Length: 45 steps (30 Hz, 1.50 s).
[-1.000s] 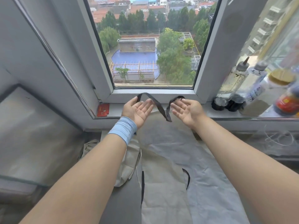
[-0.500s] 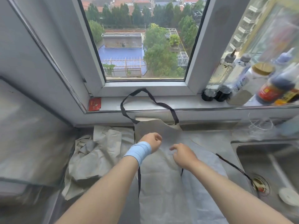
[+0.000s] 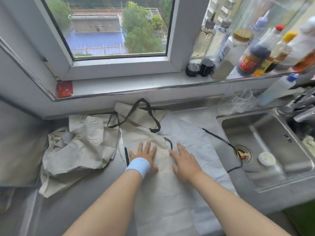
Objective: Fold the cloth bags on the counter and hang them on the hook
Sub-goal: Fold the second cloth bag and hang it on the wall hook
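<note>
A beige cloth bag [image 3: 144, 135] lies flat on the grey counter [image 3: 71, 206], its black handles [image 3: 136, 114] spread toward the wall. My left hand [image 3: 144, 155], with a blue wristband, presses flat on it with fingers spread. My right hand [image 3: 183, 159] lies flat beside it, on the bag's right edge and a white bag [image 3: 197, 143] underneath. The white bag's thin black strap [image 3: 226, 143] trails toward the sink. A crumpled beige bag [image 3: 80, 147] sits in a heap at the left. No hook is in view.
A steel sink [image 3: 272, 150] with a small white lid [image 3: 266, 158] lies to the right. Several sauce bottles [image 3: 252, 53] stand on the windowsill [image 3: 129, 86] at the right, a red packet [image 3: 64, 89] at its left end. A glass panel stands at the far left.
A second ago both hands held the black handle up near the window. They let it drop, came down toward me, and now press flat on the bag. The view has tilted down.
</note>
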Each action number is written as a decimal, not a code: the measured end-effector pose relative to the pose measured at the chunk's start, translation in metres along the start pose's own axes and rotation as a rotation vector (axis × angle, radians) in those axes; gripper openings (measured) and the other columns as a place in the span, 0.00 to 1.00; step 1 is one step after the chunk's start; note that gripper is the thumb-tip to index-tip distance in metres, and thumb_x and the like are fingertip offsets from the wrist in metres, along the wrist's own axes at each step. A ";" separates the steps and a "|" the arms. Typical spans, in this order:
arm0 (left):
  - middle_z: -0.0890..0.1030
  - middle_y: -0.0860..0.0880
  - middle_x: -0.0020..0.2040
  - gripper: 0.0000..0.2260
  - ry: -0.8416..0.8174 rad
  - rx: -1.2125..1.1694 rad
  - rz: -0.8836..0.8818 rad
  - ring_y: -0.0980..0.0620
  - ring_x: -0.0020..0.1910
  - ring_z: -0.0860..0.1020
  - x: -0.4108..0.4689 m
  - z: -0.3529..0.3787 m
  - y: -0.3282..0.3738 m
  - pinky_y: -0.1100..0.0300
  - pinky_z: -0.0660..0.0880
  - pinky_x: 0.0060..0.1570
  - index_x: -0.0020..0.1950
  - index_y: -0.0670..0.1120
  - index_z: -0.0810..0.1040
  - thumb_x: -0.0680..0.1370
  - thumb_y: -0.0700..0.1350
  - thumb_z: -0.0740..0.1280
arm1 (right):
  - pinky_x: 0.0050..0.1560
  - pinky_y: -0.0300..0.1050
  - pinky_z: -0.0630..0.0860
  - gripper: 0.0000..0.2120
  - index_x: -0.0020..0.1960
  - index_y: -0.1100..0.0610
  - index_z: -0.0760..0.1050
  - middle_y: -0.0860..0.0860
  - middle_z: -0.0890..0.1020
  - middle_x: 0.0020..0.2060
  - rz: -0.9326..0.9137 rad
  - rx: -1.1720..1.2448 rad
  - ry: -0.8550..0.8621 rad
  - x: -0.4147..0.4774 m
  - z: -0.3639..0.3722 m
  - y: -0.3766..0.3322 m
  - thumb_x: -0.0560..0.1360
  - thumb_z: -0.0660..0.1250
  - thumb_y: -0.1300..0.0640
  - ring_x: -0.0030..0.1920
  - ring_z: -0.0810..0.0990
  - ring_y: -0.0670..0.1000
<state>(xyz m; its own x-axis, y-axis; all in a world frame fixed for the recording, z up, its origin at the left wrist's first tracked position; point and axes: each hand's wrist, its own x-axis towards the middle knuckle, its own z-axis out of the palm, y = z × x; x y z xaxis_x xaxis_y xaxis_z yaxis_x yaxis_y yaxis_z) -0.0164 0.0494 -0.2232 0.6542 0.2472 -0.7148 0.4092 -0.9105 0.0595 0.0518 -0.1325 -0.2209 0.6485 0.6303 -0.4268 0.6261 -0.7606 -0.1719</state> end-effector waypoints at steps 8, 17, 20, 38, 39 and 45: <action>0.57 0.46 0.75 0.27 0.224 -0.086 0.020 0.43 0.74 0.57 -0.021 -0.007 0.052 0.46 0.66 0.66 0.74 0.52 0.61 0.77 0.52 0.64 | 0.67 0.54 0.68 0.25 0.74 0.50 0.64 0.54 0.61 0.74 0.324 0.207 0.042 -0.050 -0.012 0.093 0.78 0.61 0.54 0.73 0.61 0.56; 0.59 0.48 0.67 0.33 0.157 -0.120 -0.045 0.45 0.69 0.59 -0.066 0.065 0.159 0.47 0.72 0.57 0.70 0.57 0.60 0.69 0.56 0.71 | 0.57 0.54 0.73 0.41 0.70 0.51 0.56 0.56 0.59 0.67 0.584 0.393 0.018 -0.102 0.014 0.128 0.64 0.73 0.47 0.67 0.59 0.59; 0.58 0.48 0.69 0.37 0.206 -0.077 -0.049 0.44 0.68 0.59 -0.075 0.080 0.164 0.50 0.72 0.54 0.72 0.57 0.57 0.67 0.57 0.72 | 0.51 0.50 0.73 0.43 0.72 0.54 0.54 0.59 0.60 0.66 0.590 0.450 0.018 -0.111 0.017 0.133 0.66 0.74 0.49 0.64 0.67 0.62; 0.35 0.52 0.79 0.48 0.030 -0.116 -0.025 0.44 0.78 0.37 -0.120 0.118 0.113 0.41 0.53 0.74 0.78 0.59 0.41 0.69 0.62 0.70 | 0.35 0.43 0.68 0.07 0.43 0.53 0.68 0.50 0.76 0.41 0.288 0.683 -0.013 -0.139 -0.018 0.095 0.69 0.67 0.56 0.44 0.77 0.54; 0.38 0.51 0.79 0.46 0.040 -0.157 -0.009 0.44 0.78 0.39 -0.121 0.115 0.111 0.43 0.53 0.74 0.79 0.58 0.44 0.70 0.61 0.70 | 0.36 0.44 0.69 0.07 0.42 0.54 0.69 0.50 0.77 0.40 0.260 0.695 -0.016 -0.138 -0.023 0.084 0.68 0.68 0.57 0.43 0.78 0.54; 0.69 0.47 0.72 0.21 0.114 -0.868 0.041 0.47 0.66 0.71 -0.145 0.086 0.092 0.54 0.69 0.63 0.69 0.54 0.72 0.77 0.57 0.65 | 0.44 0.47 0.75 0.08 0.45 0.56 0.70 0.52 0.79 0.37 0.186 0.860 -0.252 -0.143 -0.084 0.012 0.71 0.69 0.63 0.36 0.80 0.52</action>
<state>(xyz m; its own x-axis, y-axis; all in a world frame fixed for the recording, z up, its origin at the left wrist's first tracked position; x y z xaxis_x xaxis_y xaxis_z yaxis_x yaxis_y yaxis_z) -0.1283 -0.0986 -0.1738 0.7196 0.2942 -0.6290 0.6933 -0.3571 0.6260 0.0035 -0.2184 -0.0873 0.5298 0.5101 -0.6776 -0.0826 -0.7641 -0.6398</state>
